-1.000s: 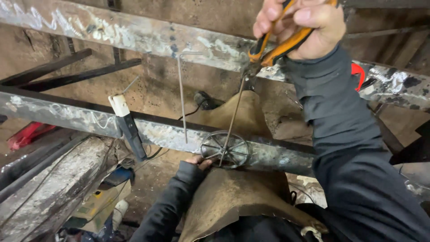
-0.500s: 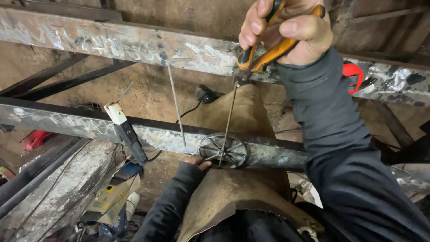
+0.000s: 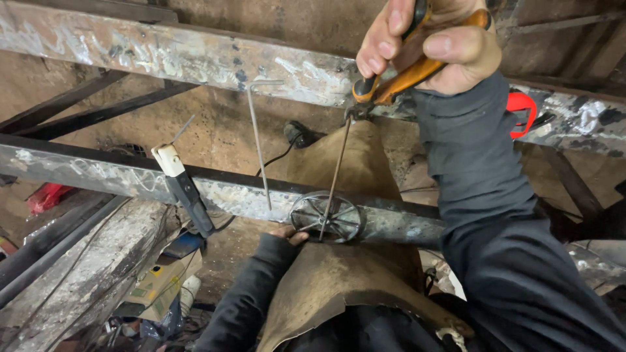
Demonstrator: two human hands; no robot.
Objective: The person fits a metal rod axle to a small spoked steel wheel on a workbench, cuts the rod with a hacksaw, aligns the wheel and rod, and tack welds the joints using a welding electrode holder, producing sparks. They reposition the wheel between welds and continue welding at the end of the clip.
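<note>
Steel rod (image 3: 334, 171), thin, stiff and likely springy, rises from the wheel (image 3: 327, 217) pinched by left hand (image 3: 291, 234); right hand (image 3: 427, 40) clamps orange pliers (image 3: 399, 79) on its top end.

Steel beams (image 3: 195, 55): bare metal, rough, scaled, with dull silvery grind and weld patches. Pliers (image 3: 391, 81) in right hand (image 3: 430, 42): orange-and-black handles, smooth plastic or rubber look, dark metal nose. Rod (image 3: 334, 176): thin, matt, rusty-brown steel. Wire wheel (image 3: 326, 218) by left hand (image 3: 290, 233): bare grey metal, slight sheen. Apron (image 3: 339, 287): tan, matt, suede-like leather. Sleeves (image 3: 476, 169): dark matt cloth. Hooked wire (image 3: 257, 143): smooth grey metal.
</note>
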